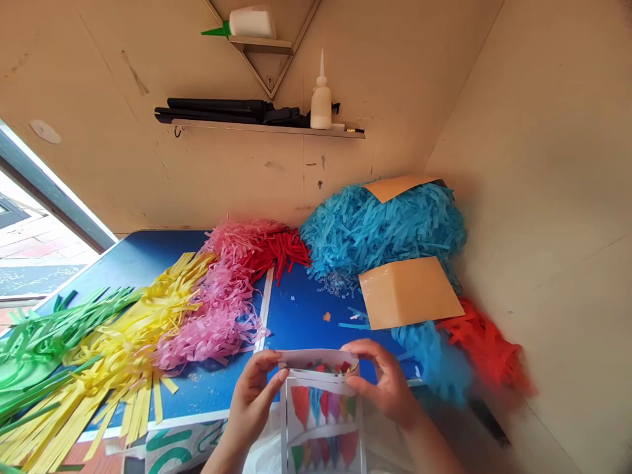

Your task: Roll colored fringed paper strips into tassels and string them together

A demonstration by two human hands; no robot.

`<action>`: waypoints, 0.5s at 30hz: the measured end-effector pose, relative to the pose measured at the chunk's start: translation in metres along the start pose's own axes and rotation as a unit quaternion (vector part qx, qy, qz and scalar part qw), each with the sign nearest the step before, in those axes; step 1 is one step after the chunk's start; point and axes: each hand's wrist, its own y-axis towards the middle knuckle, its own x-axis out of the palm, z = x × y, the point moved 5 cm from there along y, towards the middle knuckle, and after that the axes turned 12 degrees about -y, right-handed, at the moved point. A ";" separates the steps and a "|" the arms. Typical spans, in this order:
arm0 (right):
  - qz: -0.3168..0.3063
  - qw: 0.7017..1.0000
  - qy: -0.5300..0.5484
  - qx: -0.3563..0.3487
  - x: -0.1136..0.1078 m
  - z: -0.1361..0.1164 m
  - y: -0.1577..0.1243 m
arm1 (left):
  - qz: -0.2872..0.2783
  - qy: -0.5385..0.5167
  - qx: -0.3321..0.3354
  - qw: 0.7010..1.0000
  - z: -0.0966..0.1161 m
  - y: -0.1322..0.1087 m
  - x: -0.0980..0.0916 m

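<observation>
A white packet [323,431] printed with rows of coloured tassels is upright at the table's front edge, its mouth spread open. Bits of red, yellow and other colours show inside. My left hand [251,398] pinches the left side of the rim between thumb and fingers. At the opposite side, my right hand [385,382] grips the rim the same way. Just beyond the packet lies the blue table top [301,316].
Green [54,336], yellow [148,316] and pink tassels [217,309] spread leftward. A blue fringe pile [385,230], tan card [409,293] and red fringe [494,349] lie to the right. A wall shelf [266,126] holds a glue bottle [321,102].
</observation>
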 end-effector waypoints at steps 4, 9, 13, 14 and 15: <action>-0.020 1.000 0.001 0.020 0.002 0.000 -0.001 | -0.047 0.004 -0.006 0.999 0.005 0.001 0.005; -0.039 0.999 0.027 -0.014 -0.001 -0.011 0.000 | -0.122 0.071 0.064 0.988 0.022 0.001 0.009; -0.014 0.999 0.045 0.024 0.002 -0.015 -0.004 | -0.145 0.096 0.069 0.982 0.032 -0.007 0.015; -0.004 0.998 0.045 0.043 0.003 -0.016 -0.004 | -0.143 0.100 0.066 0.982 0.035 -0.009 0.018; 0.007 0.997 0.046 0.062 0.003 -0.018 -0.004 | -0.135 0.105 0.063 0.983 0.037 -0.010 0.019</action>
